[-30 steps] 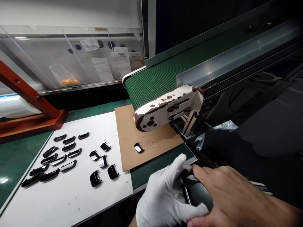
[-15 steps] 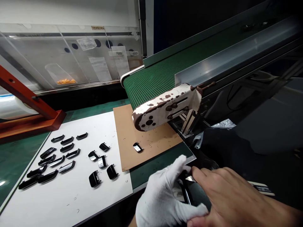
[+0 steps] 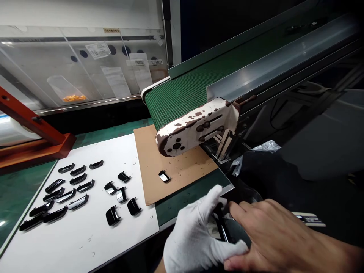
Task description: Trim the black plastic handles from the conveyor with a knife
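Note:
My left hand, in a white glove, is closed around a glossy black plastic piece at the lower middle right. Its thumb points up along the upper end of the piece, and the gloved fingers partly cover it. My bare right hand is closed close beside the same piece, its index fingertip near the upper end and its thumb by the lower gloved fingertips. From behind the right wrist sticks out a slim tool with a white and dark handle; its working end is hidden.
Several black pieces lie on a white board at left. Another black piece and small curled shavings lie on brown cardboard. Above it juts a green conveyor belt. An orange frame stands far left.
The view has shifted slightly, so the bench appears further left. The tool's handle behind my right wrist has moved up and left. Both hands stay around the black piece.

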